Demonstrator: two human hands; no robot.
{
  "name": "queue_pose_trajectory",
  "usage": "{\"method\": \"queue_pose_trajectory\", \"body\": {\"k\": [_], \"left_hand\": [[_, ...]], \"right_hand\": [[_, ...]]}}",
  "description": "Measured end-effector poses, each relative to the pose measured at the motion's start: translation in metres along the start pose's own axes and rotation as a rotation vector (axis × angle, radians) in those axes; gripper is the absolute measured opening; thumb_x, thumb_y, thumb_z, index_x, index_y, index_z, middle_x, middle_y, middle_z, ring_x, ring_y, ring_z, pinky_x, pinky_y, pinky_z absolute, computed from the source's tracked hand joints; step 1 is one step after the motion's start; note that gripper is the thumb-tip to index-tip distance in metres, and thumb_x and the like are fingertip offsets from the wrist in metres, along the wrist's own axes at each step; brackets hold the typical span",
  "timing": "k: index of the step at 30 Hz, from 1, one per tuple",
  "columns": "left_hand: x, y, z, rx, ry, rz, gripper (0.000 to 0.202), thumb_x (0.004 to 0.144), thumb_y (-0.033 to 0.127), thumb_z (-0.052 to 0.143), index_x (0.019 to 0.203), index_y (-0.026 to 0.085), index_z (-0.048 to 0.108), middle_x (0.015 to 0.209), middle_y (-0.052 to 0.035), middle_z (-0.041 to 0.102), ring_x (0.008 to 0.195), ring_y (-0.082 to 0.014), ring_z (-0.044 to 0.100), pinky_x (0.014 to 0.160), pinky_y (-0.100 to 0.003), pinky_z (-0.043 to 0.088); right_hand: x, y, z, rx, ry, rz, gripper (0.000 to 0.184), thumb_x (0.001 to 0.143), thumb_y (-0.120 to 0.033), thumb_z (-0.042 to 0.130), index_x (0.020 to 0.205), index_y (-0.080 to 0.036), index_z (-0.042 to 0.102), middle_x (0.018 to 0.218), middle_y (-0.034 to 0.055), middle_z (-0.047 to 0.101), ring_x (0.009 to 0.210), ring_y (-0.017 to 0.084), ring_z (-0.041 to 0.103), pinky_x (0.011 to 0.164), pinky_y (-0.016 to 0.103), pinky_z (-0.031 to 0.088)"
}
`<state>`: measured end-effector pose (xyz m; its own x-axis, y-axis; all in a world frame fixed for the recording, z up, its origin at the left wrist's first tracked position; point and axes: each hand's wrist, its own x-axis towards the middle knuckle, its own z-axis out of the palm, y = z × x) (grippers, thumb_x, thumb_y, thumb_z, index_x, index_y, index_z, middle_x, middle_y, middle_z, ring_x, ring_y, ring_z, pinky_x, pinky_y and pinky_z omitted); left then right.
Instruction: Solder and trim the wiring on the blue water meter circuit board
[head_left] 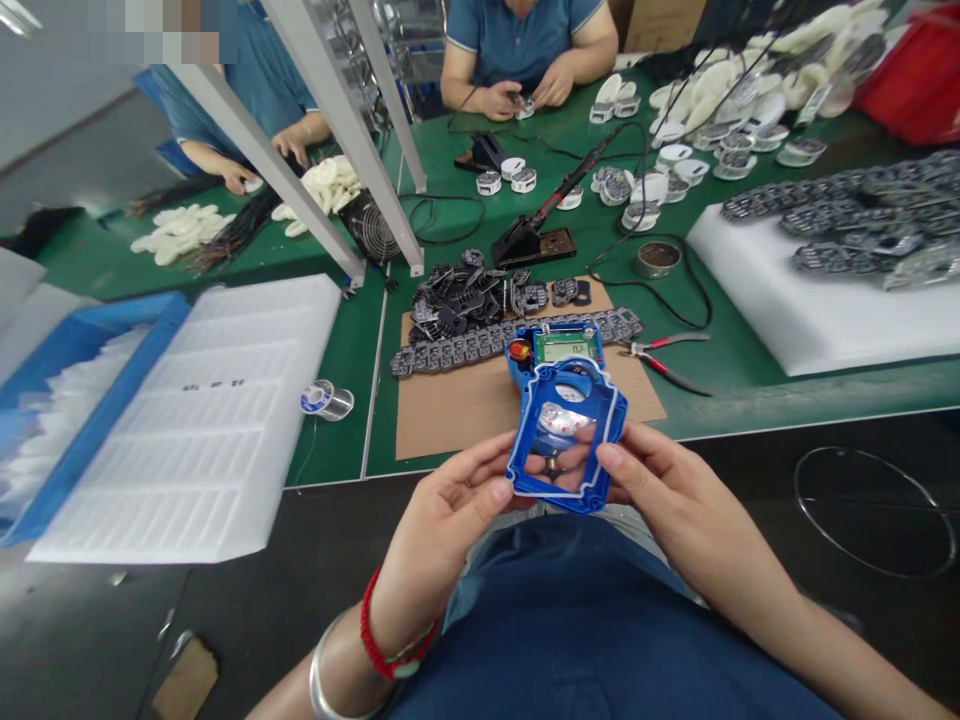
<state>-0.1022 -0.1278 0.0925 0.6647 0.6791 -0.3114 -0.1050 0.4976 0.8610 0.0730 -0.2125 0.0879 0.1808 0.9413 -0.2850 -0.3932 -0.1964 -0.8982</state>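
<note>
A blue plastic housing frame (612, 420) with a pale seal line along its rim is held in front of my body. My left hand (457, 515) grips its lower left side, thumb on the edge and fingers behind. My right hand (671, 490) grips the right side the same way. Directly behind the frame shows the upper part of a blue device with a lit display (568, 346) on a green board and a red-and-yellow round part (519, 350). How the frame and the device are joined is hidden. Fingers show through the frame's opening.
Beyond lie a cardboard sheet (427, 420), a strip of grey circuit boards (465, 347), red-handled cutters (671, 360), a soldering iron (559, 195) in its stand and a solder spool (327, 400). White foam blocks (810, 330) stand right. Two people work across the green table.
</note>
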Motion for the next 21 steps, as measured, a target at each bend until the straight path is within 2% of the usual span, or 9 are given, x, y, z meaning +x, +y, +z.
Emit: {"method": "queue_pose_trajectory", "body": {"k": [9, 13, 15, 18, 19, 21], "left_hand": [[0.0043, 0.0000, -0.0012, 0.004, 0.043, -0.032, 0.032, 0.080, 0.018, 0.068, 0.112, 0.021, 0.064, 0.105, -0.0051, 0.071, 0.097, -0.0151, 0.067, 0.082, -0.023, 0.054], [0.0062, -0.0012, -0.0021, 0.016, 0.066, -0.041, 0.032, 0.081, 0.019, 0.067, 0.113, 0.020, 0.062, 0.107, -0.0058, 0.071, 0.099, -0.0167, 0.066, 0.084, -0.024, 0.053], [0.0070, -0.0012, -0.0024, 0.032, 0.078, -0.046, 0.032, 0.082, 0.020, 0.067, 0.113, 0.020, 0.062, 0.107, -0.0061, 0.071, 0.098, -0.0170, 0.067, 0.084, -0.026, 0.054], [0.0081, -0.0008, -0.0032, 0.074, 0.114, -0.042, 0.032, 0.081, 0.022, 0.068, 0.113, 0.019, 0.063, 0.103, -0.0071, 0.072, 0.094, -0.0176, 0.068, 0.082, -0.027, 0.055], [0.0084, -0.0008, -0.0036, 0.087, 0.120, -0.040, 0.033, 0.080, 0.022, 0.069, 0.112, 0.018, 0.064, 0.102, -0.0073, 0.073, 0.094, -0.0177, 0.068, 0.082, -0.027, 0.055], [0.0091, -0.0008, -0.0045, 0.104, 0.116, -0.036, 0.033, 0.080, 0.023, 0.069, 0.112, 0.018, 0.064, 0.102, -0.0070, 0.073, 0.094, -0.0170, 0.068, 0.082, -0.025, 0.055]], "right_hand": [[0.0039, 0.0005, 0.0018, -0.055, 0.030, -0.019, 0.020, 0.089, -0.039, 0.060, 0.101, -0.023, 0.062, 0.096, 0.0032, 0.072, 0.088, 0.019, 0.071, 0.081, 0.032, 0.060], [0.0048, 0.0014, 0.0003, -0.193, 0.044, -0.070, 0.022, 0.091, -0.040, 0.057, 0.104, -0.023, 0.062, 0.098, 0.0039, 0.072, 0.089, 0.020, 0.070, 0.081, 0.033, 0.060], [0.0047, 0.0020, -0.0025, -0.372, 0.155, -0.208, 0.028, 0.090, -0.038, 0.057, 0.113, -0.022, 0.059, 0.107, 0.0063, 0.069, 0.094, 0.021, 0.069, 0.083, 0.037, 0.059], [0.0043, -0.0001, -0.0070, -0.779, 0.345, -0.589, 0.045, 0.086, -0.028, 0.064, 0.129, -0.022, 0.050, 0.134, 0.0107, 0.051, 0.120, 0.027, 0.053, 0.102, 0.047, 0.046], [0.0043, -0.0019, -0.0077, -0.920, 0.331, -0.706, 0.045, 0.085, -0.024, 0.065, 0.127, -0.022, 0.052, 0.141, 0.0103, 0.043, 0.129, 0.029, 0.043, 0.108, 0.051, 0.038], [0.0047, -0.0065, -0.0075, -1.147, 0.176, -0.822, 0.031, 0.085, -0.018, 0.063, 0.116, -0.024, 0.062, 0.147, 0.0074, 0.035, 0.138, 0.032, 0.026, 0.113, 0.056, 0.024]]}}
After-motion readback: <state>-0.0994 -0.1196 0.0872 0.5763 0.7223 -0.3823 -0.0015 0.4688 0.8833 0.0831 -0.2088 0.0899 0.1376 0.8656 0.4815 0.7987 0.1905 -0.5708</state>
